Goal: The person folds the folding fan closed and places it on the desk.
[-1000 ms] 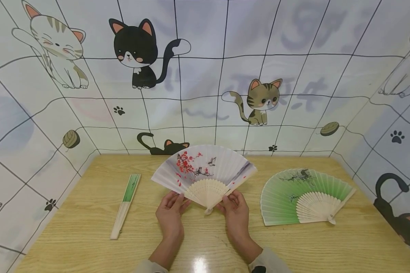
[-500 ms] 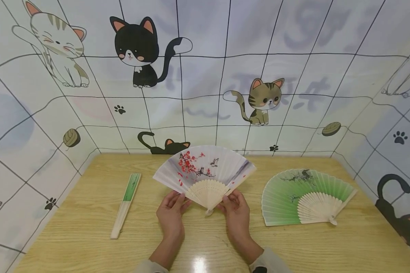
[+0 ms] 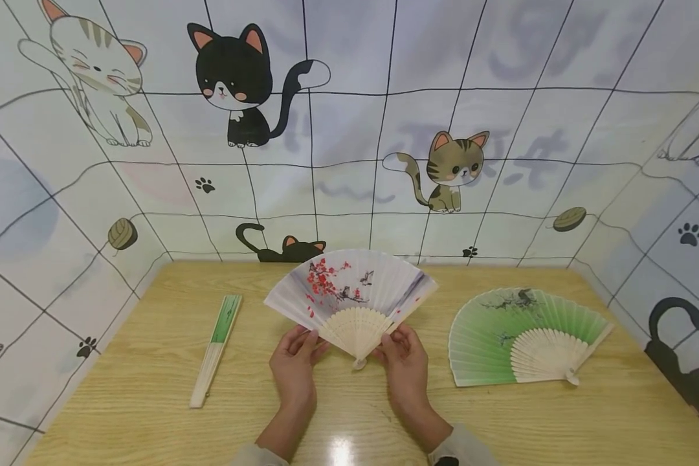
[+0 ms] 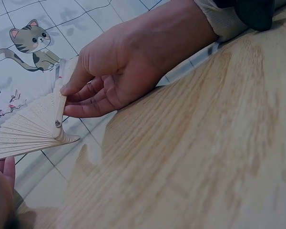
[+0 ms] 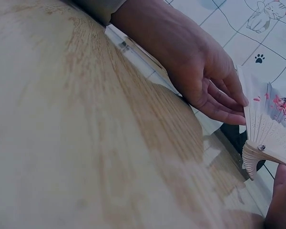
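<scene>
A white folding fan (image 3: 349, 285), printed with red blossoms and small birds, is spread wide at the middle of the head view. Its pierced pale ribs (image 3: 358, 327) meet at a pivot pointing toward the person. My left hand (image 3: 294, 366) pinches the fan's left edge, thumb in front. On the opposite edge, my right hand (image 3: 406, 369) holds the outer rib between thumb and fingers. The left wrist view shows the right hand (image 4: 128, 62) across the fan, its thumb on the outer rib; the right wrist view shows the left hand (image 5: 200, 67) likewise.
A closed green folding fan (image 3: 215, 353) lies to the left on the wooden table (image 3: 151, 421). To the right lies an open green fan (image 3: 483, 343) with a dark bird print. Behind, a cat-patterned wall covering (image 3: 349, 129) borders the table's back and sides.
The head view has shifted slightly, moving the scene a little within the picture. Both hands keep the same grip on the white folding fan, which stays spread.
</scene>
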Available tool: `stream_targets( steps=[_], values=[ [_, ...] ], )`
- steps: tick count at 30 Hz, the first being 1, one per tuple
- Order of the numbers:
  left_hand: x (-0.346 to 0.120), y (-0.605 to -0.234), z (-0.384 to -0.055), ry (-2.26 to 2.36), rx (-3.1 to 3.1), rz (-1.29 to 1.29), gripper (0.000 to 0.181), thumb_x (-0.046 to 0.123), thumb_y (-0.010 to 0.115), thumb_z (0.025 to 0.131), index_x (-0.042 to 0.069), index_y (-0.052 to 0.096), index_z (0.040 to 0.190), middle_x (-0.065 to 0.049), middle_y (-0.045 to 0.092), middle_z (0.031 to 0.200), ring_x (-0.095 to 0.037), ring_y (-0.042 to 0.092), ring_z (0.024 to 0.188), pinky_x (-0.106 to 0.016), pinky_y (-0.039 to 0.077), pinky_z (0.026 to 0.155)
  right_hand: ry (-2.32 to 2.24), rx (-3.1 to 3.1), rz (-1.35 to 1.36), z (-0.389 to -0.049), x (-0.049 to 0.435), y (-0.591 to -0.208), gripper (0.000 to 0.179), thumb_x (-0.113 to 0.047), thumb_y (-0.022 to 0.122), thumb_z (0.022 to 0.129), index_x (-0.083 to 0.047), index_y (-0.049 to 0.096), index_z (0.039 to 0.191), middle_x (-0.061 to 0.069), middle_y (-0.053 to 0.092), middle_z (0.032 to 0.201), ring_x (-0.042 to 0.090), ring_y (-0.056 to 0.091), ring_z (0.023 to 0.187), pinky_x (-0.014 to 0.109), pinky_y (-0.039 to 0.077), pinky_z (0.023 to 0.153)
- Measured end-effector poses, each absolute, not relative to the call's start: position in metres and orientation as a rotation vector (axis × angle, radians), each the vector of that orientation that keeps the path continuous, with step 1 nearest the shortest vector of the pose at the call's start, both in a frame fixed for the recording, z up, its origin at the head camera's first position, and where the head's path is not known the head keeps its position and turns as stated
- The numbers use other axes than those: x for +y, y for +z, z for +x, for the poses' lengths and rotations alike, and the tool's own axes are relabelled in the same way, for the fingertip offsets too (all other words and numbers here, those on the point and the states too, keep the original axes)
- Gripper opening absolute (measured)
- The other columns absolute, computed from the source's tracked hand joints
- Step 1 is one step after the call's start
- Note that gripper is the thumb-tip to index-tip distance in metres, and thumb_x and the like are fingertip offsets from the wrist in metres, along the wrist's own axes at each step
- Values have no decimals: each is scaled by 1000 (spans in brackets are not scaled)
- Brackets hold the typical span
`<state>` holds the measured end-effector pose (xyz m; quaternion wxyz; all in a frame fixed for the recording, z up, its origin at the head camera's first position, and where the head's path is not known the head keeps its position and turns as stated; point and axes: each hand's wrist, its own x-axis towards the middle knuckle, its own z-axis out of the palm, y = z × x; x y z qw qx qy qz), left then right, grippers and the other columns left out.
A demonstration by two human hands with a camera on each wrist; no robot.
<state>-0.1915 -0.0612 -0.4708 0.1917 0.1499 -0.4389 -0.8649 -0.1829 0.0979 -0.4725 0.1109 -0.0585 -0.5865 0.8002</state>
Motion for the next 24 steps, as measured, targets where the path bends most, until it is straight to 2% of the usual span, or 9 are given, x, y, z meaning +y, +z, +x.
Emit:
stream_targets(
  steps=[6, 17, 24],
  values=[
    [-61, -470, -194, -2424, -1260, 418, 20, -6, 66, 86, -11, 58, 104, -24, 62, 92, -24, 66, 71, -44, 59, 71, 2320, -1746, -159, -184, 99, -471, 26, 2, 57, 94, 6, 50, 119, 11, 46, 98, 16, 56, 85, 35, 58, 77],
    [-63, -473, -193, -2425, -1315, 433, 22, -5, 66, 87, -12, 57, 106, -18, 63, 90, -25, 67, 76, -46, 58, 75, 2309, -1793, -182, -186, 99, -472, 27, 0, 57, 95, 5, 50, 121, 12, 47, 99, 17, 56, 86, 36, 58, 79],
    [-64, -471, -195, -2419, -1331, 414, 21, -8, 66, 86, -13, 57, 104, -18, 63, 88, -25, 68, 74, -46, 59, 72, 2301, -1824, -170, -189, 100, -473, 28, 0, 57, 95, 4, 50, 121, 15, 48, 101, 20, 57, 86, 38, 58, 79]
  ],
)
